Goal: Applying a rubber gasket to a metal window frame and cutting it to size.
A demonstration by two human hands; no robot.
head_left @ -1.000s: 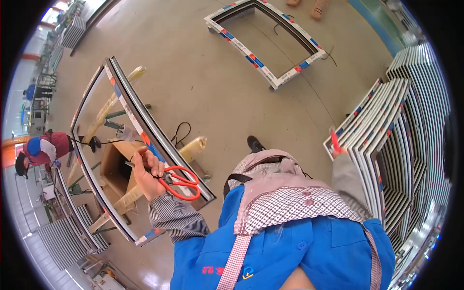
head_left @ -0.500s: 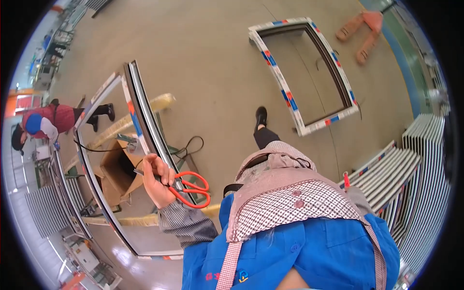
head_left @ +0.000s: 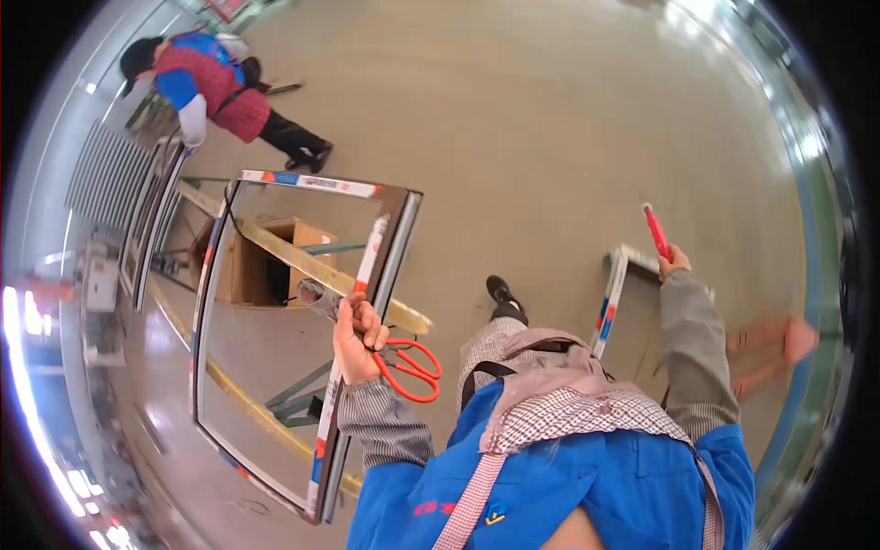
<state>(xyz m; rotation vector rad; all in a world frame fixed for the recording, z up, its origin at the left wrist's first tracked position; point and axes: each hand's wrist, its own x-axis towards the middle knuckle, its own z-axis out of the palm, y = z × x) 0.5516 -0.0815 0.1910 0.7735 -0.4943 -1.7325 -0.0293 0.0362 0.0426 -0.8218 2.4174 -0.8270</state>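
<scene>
My left hand (head_left: 357,341) is closed round a pair of scissors with red loop handles (head_left: 412,370). The handles point to the right, and the blades are mostly hidden by my fingers. Just beside this hand is the near upright of a large window frame (head_left: 366,261) with printed protective tape, resting on yellow-padded beams (head_left: 275,247). Out to the right, my right hand (head_left: 676,261) grips a slim red tool (head_left: 656,231) with a pale tip pointing away from me. Its exact kind does not show.
A co-worker (head_left: 225,92) leans over another frame (head_left: 156,229) at the far left. An open cardboard box (head_left: 252,280) sits behind the left frame. A second taped frame (head_left: 612,293) lies on the floor, partly behind my body. Orange pallet-truck forks (head_left: 765,353) are at right.
My view has turned, and the left frame and co-worker now appear nearer the middle. My right arm has come out from my side, raising the red tool. The scissors remain in my left hand.
</scene>
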